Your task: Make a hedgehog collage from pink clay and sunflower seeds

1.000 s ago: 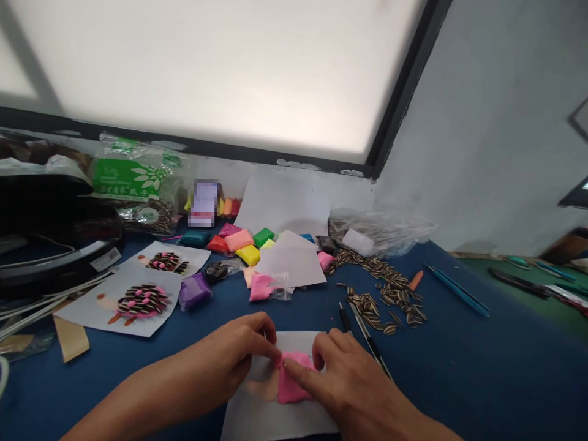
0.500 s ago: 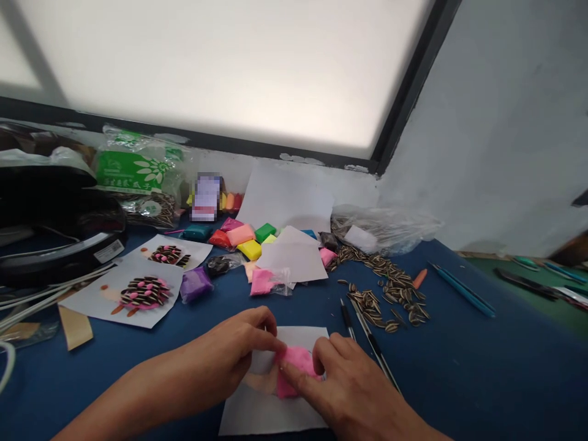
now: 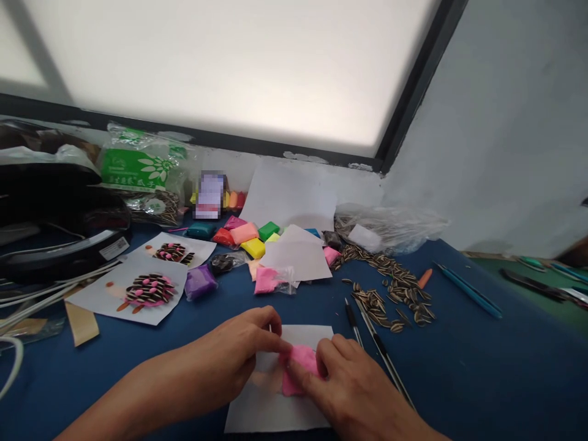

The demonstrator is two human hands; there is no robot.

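A flattened patch of pink modelling clay (image 3: 304, 356) lies on a white sheet of paper (image 3: 275, 419) in front of me. Beside it on the left is a pale, skin-coloured clay shape (image 3: 263, 381), partly shaded by my arm. My left hand (image 3: 250, 343) has its fingers curled and its thumb and index tip at the clay's upper left edge. Across the clay's surface, the thumb of my right hand (image 3: 353, 380) presses down, while its bent fingers rest at the right edge. The clay's right side is hidden under that hand.
Striped sunflower seeds (image 3: 372, 303) are scattered to the right, near a pen (image 3: 353, 321) and a slim metal tool (image 3: 386, 355). Packets of coloured clay (image 3: 252, 247) lie at the back. Two hedgehog pictures (image 3: 149, 291) stand left. Blue tweezers (image 3: 468, 291) lie at right.
The whole view has shifted slightly, so everything sits a little further right. Both hands stay on the pink clay, with barely any movement against it.
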